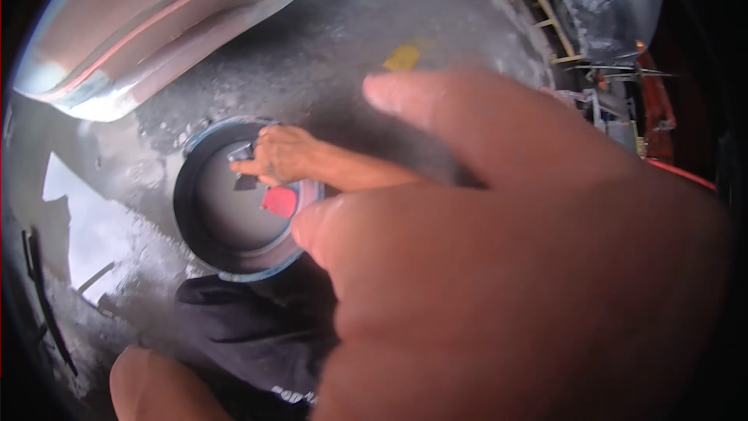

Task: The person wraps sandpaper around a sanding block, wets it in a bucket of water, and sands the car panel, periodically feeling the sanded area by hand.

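Observation:
A round dark tub [187, 214] with a bluish rim stands on the floor, and its inside looks pale grey, like cloudy water. My left hand [282, 154] is over the tub with its fingers closed on a small dark grey piece [245, 182], perhaps sandpaper. Just below that hand, a red flat piece [279, 202] lies at the tub's inner side. Very close to the camera, my right hand [514, 281] fills the right side, blurred. Its thumb and fingers are apart with nothing visible between them, and it hides much of the left forearm.
A car bumper-like panel [164, 39], patchy white and reddish brown, hangs across the upper left. White sheet material [93, 238] lies on the wet floor at left. A yellow patch [402, 57] is farther back. Dark cloth [249, 320] and a bare knee [160, 390] are at the bottom.

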Demonstrator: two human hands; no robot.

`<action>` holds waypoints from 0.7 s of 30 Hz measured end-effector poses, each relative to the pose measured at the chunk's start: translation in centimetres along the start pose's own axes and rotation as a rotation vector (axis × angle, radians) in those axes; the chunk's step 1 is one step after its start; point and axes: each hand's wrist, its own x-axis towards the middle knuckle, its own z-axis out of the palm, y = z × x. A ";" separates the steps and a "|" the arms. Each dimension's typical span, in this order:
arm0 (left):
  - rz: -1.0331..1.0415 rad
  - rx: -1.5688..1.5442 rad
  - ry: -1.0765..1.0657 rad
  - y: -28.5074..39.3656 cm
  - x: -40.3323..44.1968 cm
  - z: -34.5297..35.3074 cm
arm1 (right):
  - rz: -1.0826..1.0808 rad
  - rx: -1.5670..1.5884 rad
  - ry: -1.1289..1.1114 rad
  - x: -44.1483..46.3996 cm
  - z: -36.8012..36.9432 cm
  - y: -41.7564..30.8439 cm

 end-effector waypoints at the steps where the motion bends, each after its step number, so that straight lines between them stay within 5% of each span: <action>1: -0.013 0.010 0.002 0.0 -0.1 -0.2 | -0.074 0.017 0.021 -0.2 1.7 1.9; 5: -0.063 0.031 0.007 0.1 -0.9 -1.2 | -0.214 0.030 0.075 -1.5 3.3 3.2; 13: -0.109 0.041 -0.064 -1.1 -2.0 -2.1 | 0.268 0.051 -0.256 -3.3 7.1 4.8; 15: -0.118 0.034 -0.085 -1.4 -2.4 -2.4 | 0.032 0.180 -0.121 -2.4 7.4 5.9; 21: -0.193 0.038 -0.025 -1.4 -2.2 -1.5 | -0.073 0.152 0.003 -0.9 6.1 4.6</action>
